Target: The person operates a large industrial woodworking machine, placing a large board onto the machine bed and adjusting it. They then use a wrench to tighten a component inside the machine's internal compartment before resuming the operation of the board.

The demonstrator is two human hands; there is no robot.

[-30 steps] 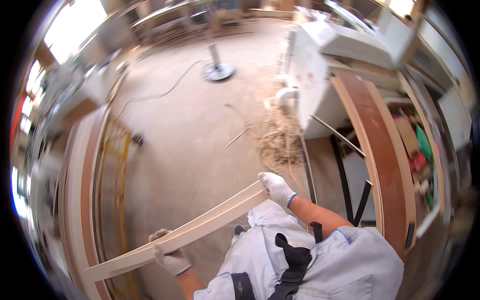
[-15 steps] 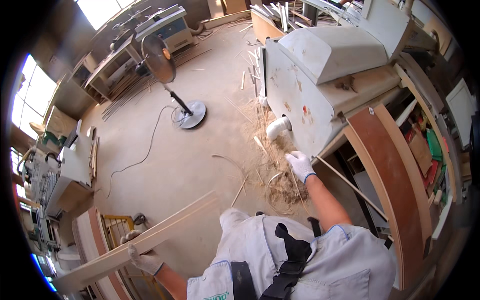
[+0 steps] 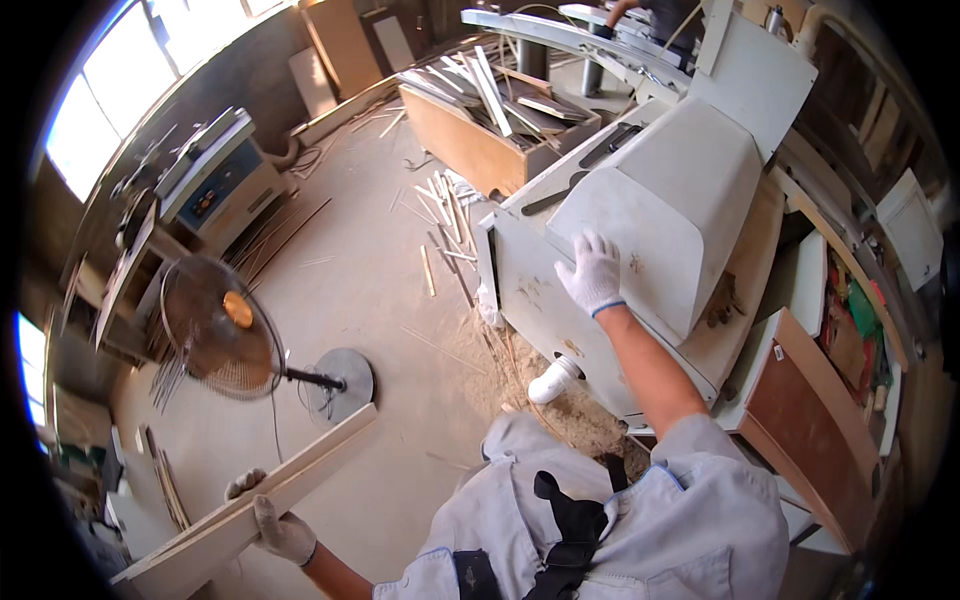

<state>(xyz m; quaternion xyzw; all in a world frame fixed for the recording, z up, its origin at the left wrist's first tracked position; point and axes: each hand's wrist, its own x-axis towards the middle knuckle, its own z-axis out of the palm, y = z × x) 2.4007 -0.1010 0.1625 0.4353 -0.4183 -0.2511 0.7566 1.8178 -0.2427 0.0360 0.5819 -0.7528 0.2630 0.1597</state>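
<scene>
Left fingers (image 3: 265, 511): wrapped around pale wood (image 3: 312, 459)
Right fingers (image 3: 586, 247): spread wide over white machine (image 3: 652, 228)
Floor (image 3: 335, 300): dusted with sawdust (image 3: 600, 436)
Room: lit by windows (image 3: 122, 75)

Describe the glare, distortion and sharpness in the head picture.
In the head view, the upper-left window glares nearly white; in that same view, edges of the brown panel bow; the head view's corners fall to black; there too, the held boards show fairly clear edges.

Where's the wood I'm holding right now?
The wood is lower left in the head view, in the left hand, its upper end seen against the fan base.
</scene>
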